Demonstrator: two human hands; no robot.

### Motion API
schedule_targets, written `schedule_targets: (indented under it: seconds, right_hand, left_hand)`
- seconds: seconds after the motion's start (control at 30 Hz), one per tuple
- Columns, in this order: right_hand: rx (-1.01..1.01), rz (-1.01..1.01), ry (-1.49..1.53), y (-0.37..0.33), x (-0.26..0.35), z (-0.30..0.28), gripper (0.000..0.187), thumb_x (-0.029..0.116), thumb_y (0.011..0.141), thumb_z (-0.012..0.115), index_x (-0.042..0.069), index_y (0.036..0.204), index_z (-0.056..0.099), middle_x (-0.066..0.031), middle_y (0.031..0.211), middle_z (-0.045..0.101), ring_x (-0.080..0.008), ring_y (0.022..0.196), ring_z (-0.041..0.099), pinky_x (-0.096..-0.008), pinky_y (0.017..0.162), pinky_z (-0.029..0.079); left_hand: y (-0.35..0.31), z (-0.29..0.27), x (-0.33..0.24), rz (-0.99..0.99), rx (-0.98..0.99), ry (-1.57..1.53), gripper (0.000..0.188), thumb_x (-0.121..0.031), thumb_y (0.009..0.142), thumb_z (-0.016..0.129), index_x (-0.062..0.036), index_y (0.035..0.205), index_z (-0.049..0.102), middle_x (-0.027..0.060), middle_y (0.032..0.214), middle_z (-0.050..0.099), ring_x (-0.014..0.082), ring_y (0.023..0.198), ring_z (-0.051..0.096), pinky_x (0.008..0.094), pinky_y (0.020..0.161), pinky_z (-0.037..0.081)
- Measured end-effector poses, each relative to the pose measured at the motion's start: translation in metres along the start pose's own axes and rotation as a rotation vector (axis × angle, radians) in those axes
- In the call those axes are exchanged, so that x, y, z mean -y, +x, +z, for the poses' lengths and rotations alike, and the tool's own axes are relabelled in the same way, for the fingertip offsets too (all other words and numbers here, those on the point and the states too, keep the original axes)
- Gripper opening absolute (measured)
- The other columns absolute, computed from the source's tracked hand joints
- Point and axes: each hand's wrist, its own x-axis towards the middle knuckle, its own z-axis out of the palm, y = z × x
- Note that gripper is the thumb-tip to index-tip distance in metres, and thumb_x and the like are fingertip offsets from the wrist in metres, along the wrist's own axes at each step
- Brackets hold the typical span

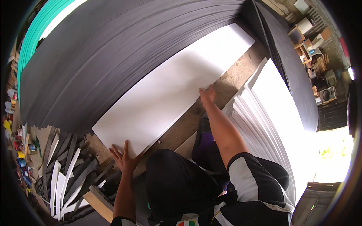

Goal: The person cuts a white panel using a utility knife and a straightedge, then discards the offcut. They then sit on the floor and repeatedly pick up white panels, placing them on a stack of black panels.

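Spanning the upper left of the head view, a thick stack of dark grey sheets [113,56] forms the largest body. Opposite it, at right, lies a stack of white sheets [271,105], its layered edges turned toward the person; beyond this runs a dark grey panel [288,71]. Between the two stacks, on the brown ground [243,69], is a long white sheet [169,94], set diagonally with its far long edge along the foot of the grey stack. A band of turquoise sheets [25,49] borders the grey stack at far left. Below it lies a heap of dark and white strips [68,173], jumbled at many angles. A length of pale wood [98,206] rests near the heap, beside the left forearm. The left hand [127,161] touches the long white sheet at its near left corner, fingers spread apart. The right hand [207,94] is at the near long edge, about midway along; the thumb and one finger show slightly apart, and whether the fingers clamp the edge from below cannot be told.
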Motion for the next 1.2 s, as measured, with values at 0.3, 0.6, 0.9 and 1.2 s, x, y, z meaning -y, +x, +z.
schedule_targets:
  seconds: [0.3, 0.6, 0.9, 1.2]
  right_hand:
    - [0.285, -0.291, 0.078, -0.109, 0.113, -0.162, 0.084, 0.033, 0.092, 0.076, 0.008, 0.160, 0.032, -0.0264, 0.128, 0.068, -0.0429, 0.119, 0.066, -0.0497, 0.103, 0.053]
    - [-0.014, -0.861, -0.310, -0.141, -0.014, -0.453, 0.072, 0.040, 0.088, 0.079, 0.014, 0.150, 0.052, -0.0166, 0.142, 0.061, -0.0335, 0.137, 0.053, -0.0445, 0.114, 0.044]
    - [-0.017, -0.281, -0.611, -0.184, -0.258, -0.634, 0.099, 0.060, 0.076, 0.085, 0.022, 0.158, 0.043, -0.0068, 0.164, 0.040, -0.0294, 0.155, 0.033, -0.0461, 0.128, 0.030]
    - [-0.037, -0.545, -0.656, -0.178, -0.272, -0.670, 0.049, 0.050, 0.103, 0.058, 0.016, 0.139, 0.059, -0.0064, 0.129, 0.070, -0.0291, 0.115, 0.070, -0.0459, 0.100, 0.057]
  left_hand:
    - [0.060, -0.077, -0.037, 0.090, 0.469, 0.034, 0.094, -0.077, 0.079, 0.072, -0.0211, 0.152, 0.054, 0.0235, 0.157, 0.046, 0.0485, 0.148, 0.037, 0.0782, 0.114, 0.024]
    - [-0.031, -0.109, -0.369, 1.059, 0.043, -0.437, 0.063, -0.052, 0.091, 0.075, -0.0099, 0.137, 0.065, 0.0162, 0.143, 0.062, 0.0343, 0.136, 0.056, 0.0570, 0.116, 0.037]
    - [-0.191, -0.095, -0.549, 1.448, 0.234, -0.123, 0.079, -0.052, 0.091, 0.076, -0.0111, 0.154, 0.049, 0.0200, 0.164, 0.040, 0.0375, 0.156, 0.030, 0.0527, 0.126, 0.027]
    - [-0.260, -0.083, -0.626, 1.690, 0.014, 0.084, 0.073, -0.050, 0.093, 0.074, -0.0184, 0.154, 0.050, 0.0096, 0.163, 0.045, 0.0317, 0.152, 0.038, 0.0523, 0.124, 0.033]
